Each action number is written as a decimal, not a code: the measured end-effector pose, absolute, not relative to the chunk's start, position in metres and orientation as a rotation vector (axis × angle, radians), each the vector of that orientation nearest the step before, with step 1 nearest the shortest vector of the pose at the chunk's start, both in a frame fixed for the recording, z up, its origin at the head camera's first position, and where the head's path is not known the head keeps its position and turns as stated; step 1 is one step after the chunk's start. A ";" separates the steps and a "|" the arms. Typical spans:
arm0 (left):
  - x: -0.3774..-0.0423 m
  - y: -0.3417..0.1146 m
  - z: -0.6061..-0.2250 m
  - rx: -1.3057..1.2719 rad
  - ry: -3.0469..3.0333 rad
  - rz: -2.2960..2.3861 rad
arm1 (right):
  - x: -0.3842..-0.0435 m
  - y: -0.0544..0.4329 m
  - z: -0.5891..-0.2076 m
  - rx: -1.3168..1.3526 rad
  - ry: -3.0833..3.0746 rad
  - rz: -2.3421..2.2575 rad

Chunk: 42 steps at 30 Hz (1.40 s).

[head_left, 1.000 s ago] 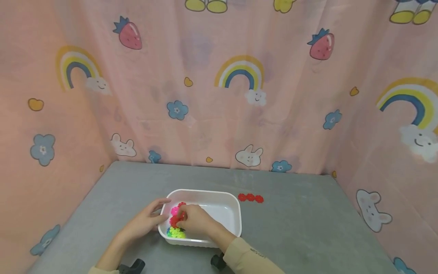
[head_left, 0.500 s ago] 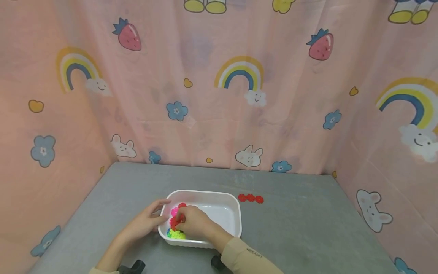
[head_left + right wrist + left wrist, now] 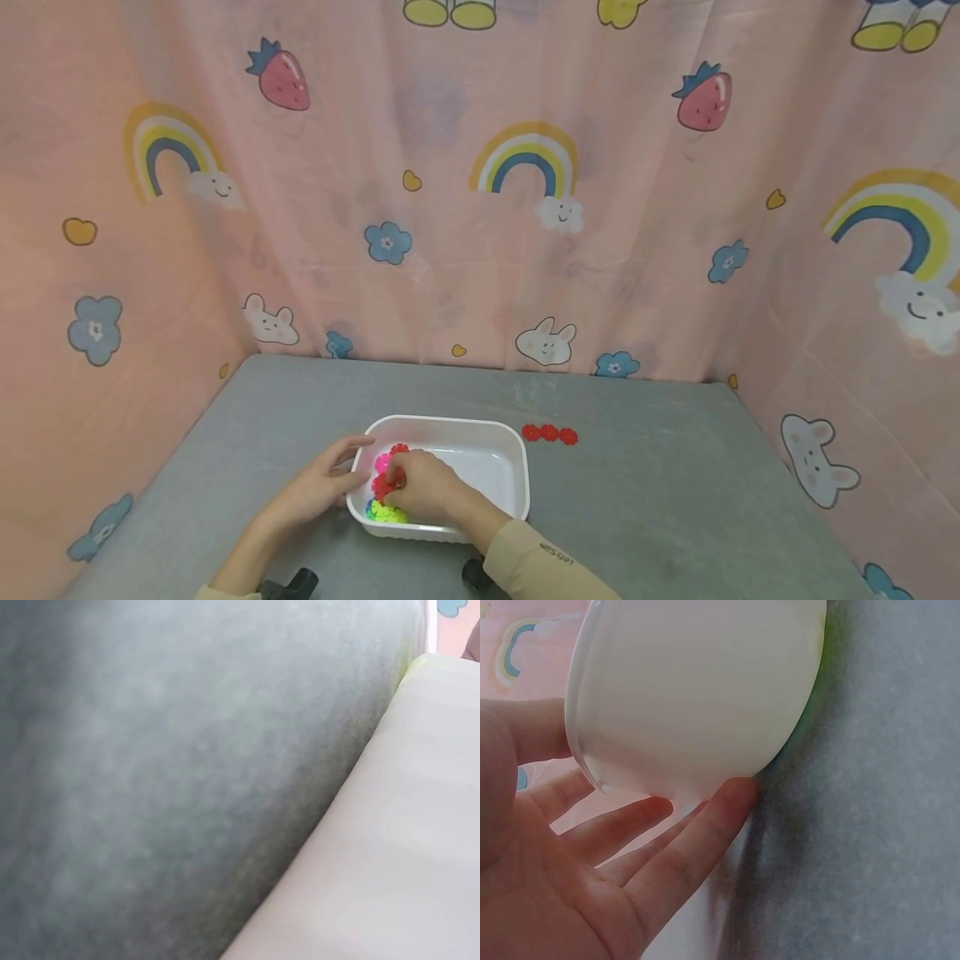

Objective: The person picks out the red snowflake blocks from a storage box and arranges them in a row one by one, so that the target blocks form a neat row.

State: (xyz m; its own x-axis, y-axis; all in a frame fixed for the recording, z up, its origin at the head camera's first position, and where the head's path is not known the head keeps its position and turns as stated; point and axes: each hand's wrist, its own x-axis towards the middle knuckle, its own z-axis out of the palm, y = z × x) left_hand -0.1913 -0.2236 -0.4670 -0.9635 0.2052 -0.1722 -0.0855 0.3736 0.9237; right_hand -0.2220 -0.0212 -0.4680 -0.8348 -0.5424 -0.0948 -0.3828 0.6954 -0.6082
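Observation:
A white plastic tray [image 3: 491, 479] stands on the grey table, with small flower-shaped plastic pieces gathered at its left end. My left hand [image 3: 318, 482] holds the tray's left end, and the left wrist view shows its fingers [image 3: 697, 855] against the outer wall [image 3: 697, 690]. Inside the tray, my right hand [image 3: 427, 486] has its thumb and fingertips curled on a red flower-shaped piece [image 3: 382, 487], which they partly cover. Pink pieces [image 3: 382, 462] lie beyond it, and yellow pieces [image 3: 387, 512] lie nearer me. The right wrist view shows mainly the tray's outside wall [image 3: 390, 825].
Three red flower-shaped pieces [image 3: 550, 432] form a row on the table [image 3: 675, 483], just right of the tray's far corner. A pink patterned curtain [image 3: 450, 292] encloses the table's back and sides. Dark wrist devices [image 3: 476, 575] show near both sleeves.
The right hand's fingers shift slightly over the red piece at the tray's left end. The left hand, the tray and the row of red pieces stay in place.

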 end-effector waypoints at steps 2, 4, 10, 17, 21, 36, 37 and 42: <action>-0.191 -0.223 -0.467 0.108 2.376 1.623 | -0.222 -0.021 -0.468 -0.726 2.644 -0.855; -0.192 -0.223 -0.468 0.110 2.377 1.618 | -0.222 -0.021 -0.468 -0.715 2.652 -0.857; -0.192 -0.222 -0.468 0.110 2.370 1.622 | -0.222 -0.019 -0.471 -0.660 2.649 -0.887; -0.192 -0.221 -0.467 0.115 2.365 1.631 | -0.222 -0.017 -0.471 -0.604 2.637 -0.976; -0.192 -0.222 -0.467 0.122 2.371 1.628 | -0.223 -0.016 -0.470 -0.609 2.648 -1.027; -0.194 -0.223 -0.469 0.096 2.400 1.589 | -0.218 0.006 -0.445 -0.585 2.546 -1.168; -0.194 -0.222 -0.469 0.094 2.401 1.588 | -0.217 0.009 -0.443 -0.584 2.541 -1.183; -0.193 -0.222 -0.468 0.097 2.415 1.579 | -0.217 0.024 -0.435 -0.602 2.545 -1.230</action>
State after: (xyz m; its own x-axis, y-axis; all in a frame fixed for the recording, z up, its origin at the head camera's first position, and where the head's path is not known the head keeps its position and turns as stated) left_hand -0.1929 -0.2216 -0.4676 -0.9656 0.1932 -0.1743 -0.0821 0.4092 0.9087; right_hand -0.2165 0.0243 -0.4352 -0.8830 -0.4672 -0.0448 -0.2552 0.5580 -0.7896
